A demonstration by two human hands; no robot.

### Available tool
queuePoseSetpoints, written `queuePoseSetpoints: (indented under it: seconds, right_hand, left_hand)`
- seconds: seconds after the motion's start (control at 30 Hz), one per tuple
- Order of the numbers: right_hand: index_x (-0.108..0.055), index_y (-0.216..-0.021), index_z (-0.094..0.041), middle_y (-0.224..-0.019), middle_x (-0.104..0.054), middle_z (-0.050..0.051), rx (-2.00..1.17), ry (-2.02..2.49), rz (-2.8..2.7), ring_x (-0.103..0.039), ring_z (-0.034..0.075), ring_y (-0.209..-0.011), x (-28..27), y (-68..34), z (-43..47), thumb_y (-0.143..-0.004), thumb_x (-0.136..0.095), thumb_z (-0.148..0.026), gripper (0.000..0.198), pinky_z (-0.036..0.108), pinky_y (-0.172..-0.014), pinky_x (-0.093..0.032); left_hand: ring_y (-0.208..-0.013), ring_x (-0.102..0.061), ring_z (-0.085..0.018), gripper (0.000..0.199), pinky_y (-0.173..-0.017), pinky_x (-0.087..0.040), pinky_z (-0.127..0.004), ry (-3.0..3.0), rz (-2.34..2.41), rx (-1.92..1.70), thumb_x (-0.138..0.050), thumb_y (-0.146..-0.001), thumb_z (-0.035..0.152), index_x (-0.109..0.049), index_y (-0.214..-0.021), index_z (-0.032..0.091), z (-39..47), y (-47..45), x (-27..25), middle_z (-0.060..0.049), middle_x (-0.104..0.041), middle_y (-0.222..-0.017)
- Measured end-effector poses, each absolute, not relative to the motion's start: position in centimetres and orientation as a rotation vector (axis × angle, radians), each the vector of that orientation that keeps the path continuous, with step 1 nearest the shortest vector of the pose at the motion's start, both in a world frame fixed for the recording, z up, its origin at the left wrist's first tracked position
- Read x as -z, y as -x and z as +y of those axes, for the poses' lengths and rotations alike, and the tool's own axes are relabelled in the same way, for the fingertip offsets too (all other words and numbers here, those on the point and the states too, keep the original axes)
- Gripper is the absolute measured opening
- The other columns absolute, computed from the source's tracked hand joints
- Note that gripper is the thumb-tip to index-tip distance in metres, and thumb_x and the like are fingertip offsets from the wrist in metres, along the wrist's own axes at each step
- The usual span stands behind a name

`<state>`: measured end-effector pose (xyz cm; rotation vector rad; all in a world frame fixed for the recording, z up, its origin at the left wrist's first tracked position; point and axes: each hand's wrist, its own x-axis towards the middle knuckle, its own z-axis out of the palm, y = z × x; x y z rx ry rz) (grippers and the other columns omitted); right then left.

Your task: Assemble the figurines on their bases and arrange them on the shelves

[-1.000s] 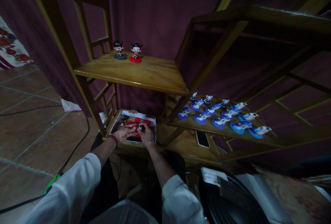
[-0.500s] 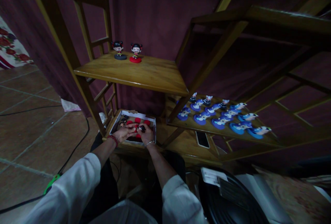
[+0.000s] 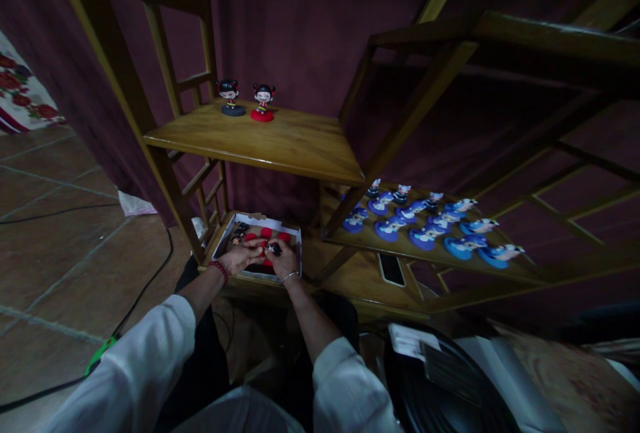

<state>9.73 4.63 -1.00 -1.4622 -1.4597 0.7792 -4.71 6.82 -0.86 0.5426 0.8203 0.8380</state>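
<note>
Right here over the box [image 3: 299, 253], both my hands are at one small figure [image 3: 273, 248], lying on its side with its dark head toward my right. My right hand [image 3: 284, 261] pinches it about the head, thumb on the near side, fingers curled around beyond. My left hand [image 3: 241, 257] reaches in from the other side, fingers stretched out long, tips meeting the figure's lower end, where a bit of red shows. Is that left hand pinching the red or only steadying it? I can't tell; it's too small and dim.

To do this well, I'd say: keep the two ends in one line, press evenly, and let the left fingertips give a firm backstop. No twisting at the thin legs; that's where I judge it could snap. Working low over the box makes sense too, since anything dropped lands among the red discs [image 3: 267, 231].

Arms now: both forearms slant forward and inward, left from the lower left, right from the lower right, wrists close together above the near rim. The right wrist, with its thin bracelet [image 3: 289, 277], bends slightly inward; the left lies flatter, its red beads [image 3: 220, 270] just outside the box.
</note>
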Motion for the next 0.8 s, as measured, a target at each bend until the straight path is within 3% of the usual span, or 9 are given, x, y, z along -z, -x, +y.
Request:
queuePoseSetpoints:
  seconds: [0.3,0.53,0.8]
  right_hand:
    - [-0.057,-0.083,-0.024,-0.074,-0.061,-0.004,-0.767,1.451,-1.518,-0.057,0.013,-0.067,0.7,-9.6,4.7,-0.066,-0.051,-0.026,0.018,0.022,-0.064,-0.046]
    - [-0.057,-0.083,-0.024,-0.073,-0.060,-0.003,-0.731,1.431,-1.558,-0.056,0.013,-0.067,1.1,-9.6,4.9,-0.066,-0.049,-0.025,0.018,0.022,-0.065,-0.045]
    - [-0.058,-0.082,-0.022,-0.077,-0.061,-0.002,-0.743,1.350,-1.665,-0.056,0.013,-0.069,0.4,-10.2,4.7,-0.066,-0.050,-0.023,0.018,0.022,-0.064,-0.046]
  left_hand:
    - [-0.078,-0.060,-0.012,0.022,-0.084,-0.046,-0.035,-0.507,0.869,-0.889,-0.053,-0.070,-0.004,-0.062,-0.082,0.012,6.1,4.3,-0.7,-0.004,-0.062,-0.075]
    - [-0.080,-0.060,-0.013,0.028,-0.084,-0.046,-0.035,-0.564,0.892,-0.850,-0.048,-0.072,-0.004,-0.060,-0.091,0.011,6.2,4.2,-0.9,-0.005,-0.063,-0.080]
    - [-0.083,-0.060,-0.015,0.016,-0.081,-0.048,-0.035,-0.596,0.939,-0.783,-0.055,-0.071,0.001,-0.058,-0.083,0.011,6.3,4.2,-1.2,-0.006,-0.064,-0.080]
